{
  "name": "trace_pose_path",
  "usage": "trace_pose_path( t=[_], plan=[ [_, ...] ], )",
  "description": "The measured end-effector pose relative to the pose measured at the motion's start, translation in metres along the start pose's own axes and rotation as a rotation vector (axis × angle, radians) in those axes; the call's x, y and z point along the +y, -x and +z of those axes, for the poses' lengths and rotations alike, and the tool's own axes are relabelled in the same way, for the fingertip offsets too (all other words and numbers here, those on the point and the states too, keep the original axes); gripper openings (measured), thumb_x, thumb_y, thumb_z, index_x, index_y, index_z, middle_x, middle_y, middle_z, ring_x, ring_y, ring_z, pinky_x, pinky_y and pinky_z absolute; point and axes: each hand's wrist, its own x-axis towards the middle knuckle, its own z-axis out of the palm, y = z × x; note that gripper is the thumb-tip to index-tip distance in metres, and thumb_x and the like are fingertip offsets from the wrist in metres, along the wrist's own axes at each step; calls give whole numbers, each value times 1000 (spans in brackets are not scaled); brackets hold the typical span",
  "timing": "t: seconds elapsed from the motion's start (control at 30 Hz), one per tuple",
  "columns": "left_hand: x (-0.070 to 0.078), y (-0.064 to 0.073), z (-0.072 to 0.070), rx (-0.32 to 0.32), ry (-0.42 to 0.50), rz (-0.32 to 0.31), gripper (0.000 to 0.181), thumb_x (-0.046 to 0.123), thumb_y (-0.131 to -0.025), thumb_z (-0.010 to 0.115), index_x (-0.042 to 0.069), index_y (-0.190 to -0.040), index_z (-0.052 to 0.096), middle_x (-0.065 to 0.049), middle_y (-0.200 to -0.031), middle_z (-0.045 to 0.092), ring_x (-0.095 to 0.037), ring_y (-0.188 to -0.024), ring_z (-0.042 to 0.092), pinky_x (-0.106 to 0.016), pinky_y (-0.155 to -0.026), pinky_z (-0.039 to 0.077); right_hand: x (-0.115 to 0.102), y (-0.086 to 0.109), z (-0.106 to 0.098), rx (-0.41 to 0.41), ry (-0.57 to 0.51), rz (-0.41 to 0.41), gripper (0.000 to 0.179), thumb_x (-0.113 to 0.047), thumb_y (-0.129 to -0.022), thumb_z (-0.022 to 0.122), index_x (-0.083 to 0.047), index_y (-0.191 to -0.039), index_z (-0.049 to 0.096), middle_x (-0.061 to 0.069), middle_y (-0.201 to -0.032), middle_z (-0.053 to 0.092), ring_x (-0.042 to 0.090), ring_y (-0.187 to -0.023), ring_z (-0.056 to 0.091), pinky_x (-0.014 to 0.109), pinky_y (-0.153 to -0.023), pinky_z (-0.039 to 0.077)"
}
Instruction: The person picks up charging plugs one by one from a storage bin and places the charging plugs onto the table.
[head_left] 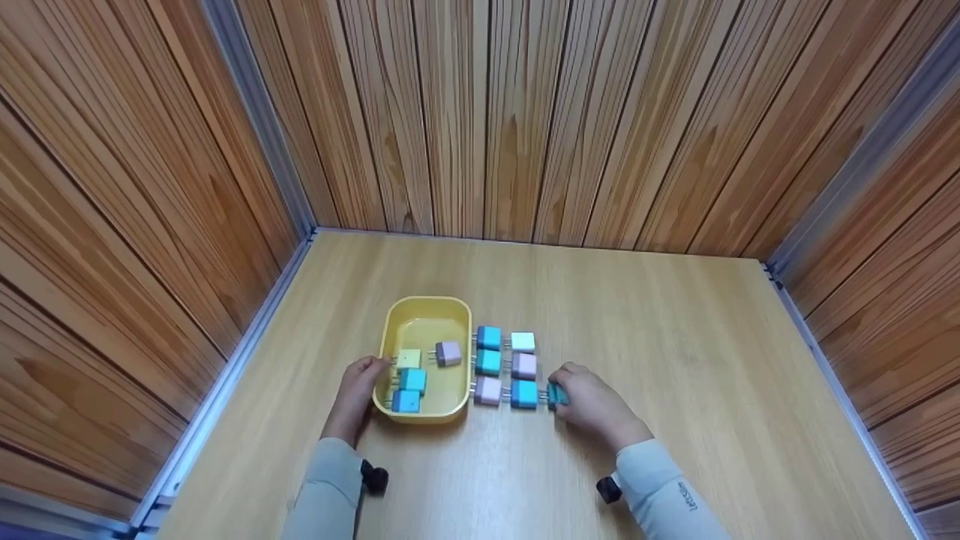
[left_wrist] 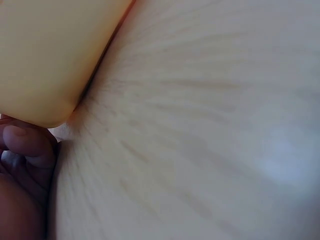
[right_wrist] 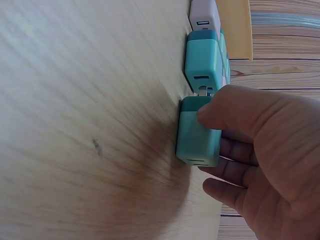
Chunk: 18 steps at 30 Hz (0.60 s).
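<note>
My right hand (head_left: 596, 401) pinches a teal USB wall charger (right_wrist: 197, 132) between thumb and fingers. The charger rests on or close over the tabletop, its prongs pointing left at a blue wall charger (head_left: 524, 394) in the front row. At the left, my left hand (head_left: 358, 394) holds the side of a yellow plastic bin (head_left: 463, 322), thumb at the rim. In the left wrist view its curled fingers (left_wrist: 30, 142) lie against the bin's lower corner. Inside the bin are a pale yellow charger (head_left: 409, 358), a lilac charger (head_left: 448, 353) and two blue ones (head_left: 412, 381).
Right of the bin, more chargers stand in two columns: blue (head_left: 489, 337), teal (head_left: 487, 363) and pink (head_left: 488, 391) beside it, then white (head_left: 523, 342) and lilac (head_left: 524, 366) above the front blue one. Wood-panelled walls (head_left: 510, 120) enclose the wooden table (head_left: 675, 315).
</note>
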Motion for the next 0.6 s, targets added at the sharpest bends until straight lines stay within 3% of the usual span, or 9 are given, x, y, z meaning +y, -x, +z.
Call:
trace_pose_path(
  t=[0.23,0.6],
  plan=[
    [-1,2,1,5,34,53,37,39,-99,61,4,-92,55,-7,-89,56,-20,-75,54,-27,-59,45,-1,1,1,41,66,-48,51,-20,-89,78,-10,-136,63,3,-126,62,19,-110,57,43,-105,48],
    [-1,1,1,2,17,26,37,42,-99,60,6,-96,57,-8,-97,61,-22,-81,57,-28,-63,47,-15,1,-3,86,22,-59,60,-34,-92,77,-17,-145,57,2,-138,57,22,-129,53,46,-111,44]
  ],
)
